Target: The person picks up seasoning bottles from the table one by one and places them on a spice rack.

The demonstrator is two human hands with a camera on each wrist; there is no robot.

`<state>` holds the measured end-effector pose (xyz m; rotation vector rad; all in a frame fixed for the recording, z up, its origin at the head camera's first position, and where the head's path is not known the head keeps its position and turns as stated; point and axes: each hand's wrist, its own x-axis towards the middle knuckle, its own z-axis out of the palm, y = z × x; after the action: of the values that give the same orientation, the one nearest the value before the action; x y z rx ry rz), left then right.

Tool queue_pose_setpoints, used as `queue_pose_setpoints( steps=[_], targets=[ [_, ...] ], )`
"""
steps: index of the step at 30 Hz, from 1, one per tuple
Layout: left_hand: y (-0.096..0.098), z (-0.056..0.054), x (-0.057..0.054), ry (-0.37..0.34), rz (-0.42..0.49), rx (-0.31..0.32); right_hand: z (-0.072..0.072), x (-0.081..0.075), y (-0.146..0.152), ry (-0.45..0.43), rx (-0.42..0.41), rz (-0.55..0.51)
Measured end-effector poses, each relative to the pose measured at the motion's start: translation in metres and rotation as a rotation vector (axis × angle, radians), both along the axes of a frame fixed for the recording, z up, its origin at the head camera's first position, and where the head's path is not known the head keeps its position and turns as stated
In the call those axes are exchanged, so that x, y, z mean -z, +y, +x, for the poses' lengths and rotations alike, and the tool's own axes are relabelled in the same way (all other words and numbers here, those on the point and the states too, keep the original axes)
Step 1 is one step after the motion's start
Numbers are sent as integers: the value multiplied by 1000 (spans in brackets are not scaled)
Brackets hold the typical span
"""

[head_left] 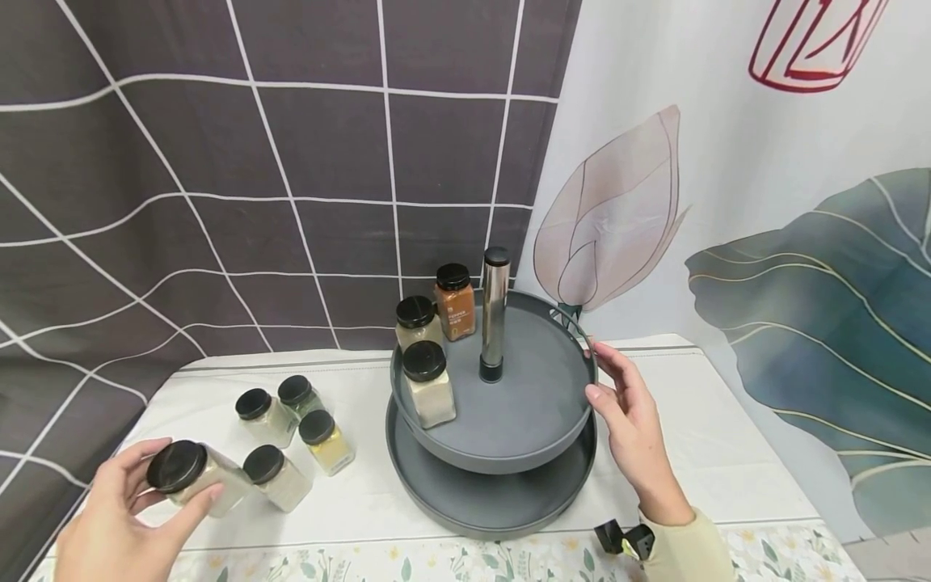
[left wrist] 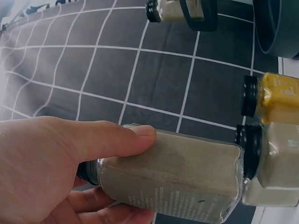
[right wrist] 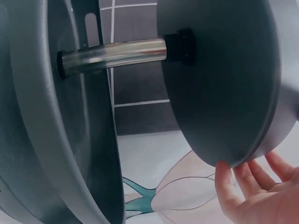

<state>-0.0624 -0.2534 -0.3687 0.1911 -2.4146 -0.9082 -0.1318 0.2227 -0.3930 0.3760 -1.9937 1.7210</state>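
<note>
My left hand (head_left: pixel 116 517) grips a square clear spice jar (left wrist: pixel 187 172) of beige powder with a black lid, tilted, thumb on one side and fingers on the other. At the table's left are a jar of white powder (head_left: pixel 287 485), a yellow jar (head_left: pixel 333 450) and others. With its fingertips my right hand (head_left: pixel 633 428) touches the right rim of the grey two-tier rack's upper tray (head_left: pixel 538 420). On that tray, an orange pepper jar (head_left: pixel 457 314) and two pale jars, one in front (head_left: pixel 432 400), stand at the left.
A metal post (head_left: pixel 495 315) with a black cap rises from the upper tray. Below it lies the wider lower tray (head_left: pixel 494 505). A dark grid-patterned cloth (head_left: pixel 327 145) hangs behind. The white tabletop (head_left: pixel 349 517) has a floral front edge.
</note>
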Motion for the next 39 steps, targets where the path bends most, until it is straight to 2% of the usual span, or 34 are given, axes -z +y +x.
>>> queue_pose_setpoints(
  steps=[5,12,18,27,32,39],
  targets=[
    [9,2,-8,50,-5,-36,1,-1,-2,-23,65,17],
    [26,5,-23,89,49,-48,3,-2,-1,-33,119,39],
    [43,7,-36,179,76,43,2,-2,-2,-2,147,71],
    [64,4,-48,158,28,123,2,-2,-1,8,178,58],
    [74,2,-51,200,9,186,1,-1,0,31,184,74],
    [83,-1,-48,274,-24,263,0,0,0,76,203,82]
  ],
)
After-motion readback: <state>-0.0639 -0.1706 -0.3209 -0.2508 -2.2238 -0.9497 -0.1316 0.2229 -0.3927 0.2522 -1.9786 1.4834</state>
